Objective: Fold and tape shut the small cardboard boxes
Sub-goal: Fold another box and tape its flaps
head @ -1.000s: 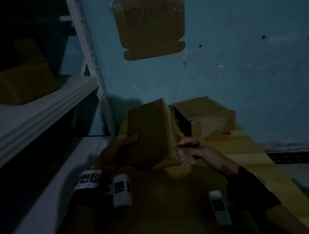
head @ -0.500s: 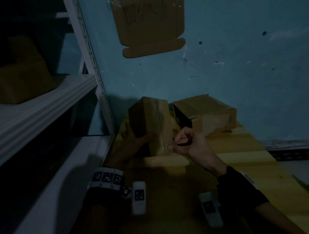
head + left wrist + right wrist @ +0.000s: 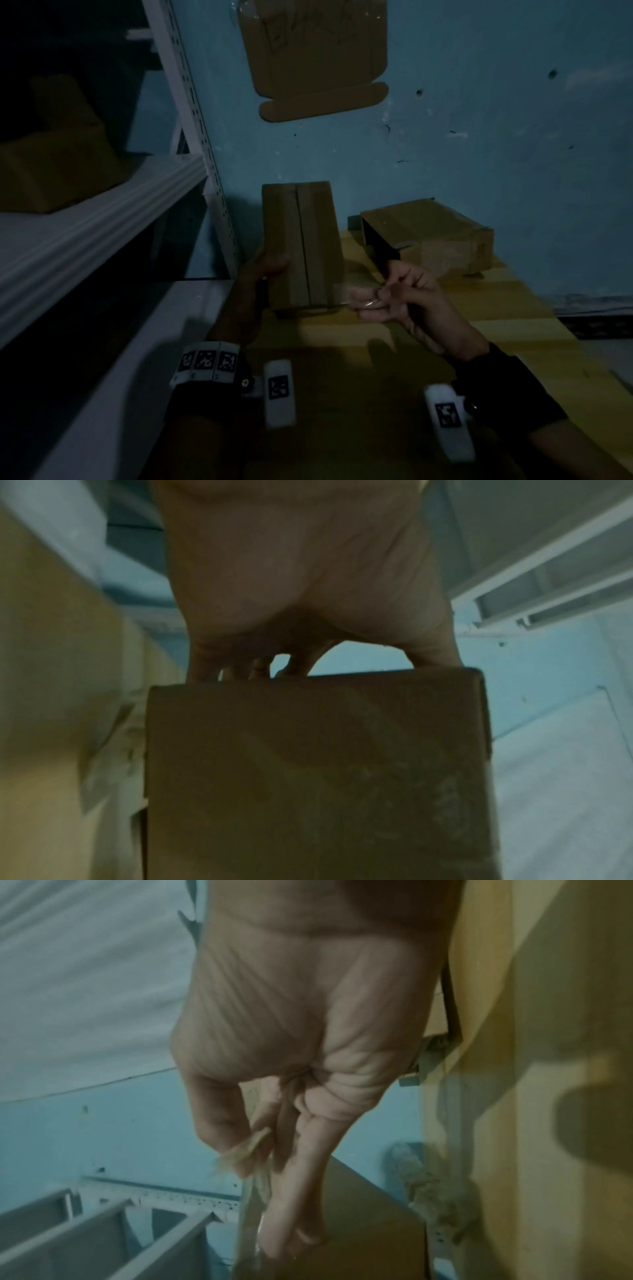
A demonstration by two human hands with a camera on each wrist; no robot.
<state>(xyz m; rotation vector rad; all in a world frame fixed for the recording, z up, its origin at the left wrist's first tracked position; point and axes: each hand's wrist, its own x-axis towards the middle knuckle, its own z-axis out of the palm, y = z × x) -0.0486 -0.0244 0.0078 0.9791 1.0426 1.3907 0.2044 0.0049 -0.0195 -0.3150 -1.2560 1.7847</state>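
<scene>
In dim light the left hand (image 3: pixel 263 274) holds the small cardboard box (image 3: pixel 301 243) upright on the tabletop (image 3: pixel 479 308), its grip half hidden behind; the right hand (image 3: pixel 400 294) pinches faint clear tape (image 3: pixel 342 293) at the box's lower edge.

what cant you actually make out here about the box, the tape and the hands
- Left hand fingers behind the small box: hidden by the box in the head view; the left wrist view shows only their bases.
- Clear tape pinched by the right hand: its roll or far end is out of sight; the right wrist view is blurred.
- The box's underside: hidden in every view.
</scene>
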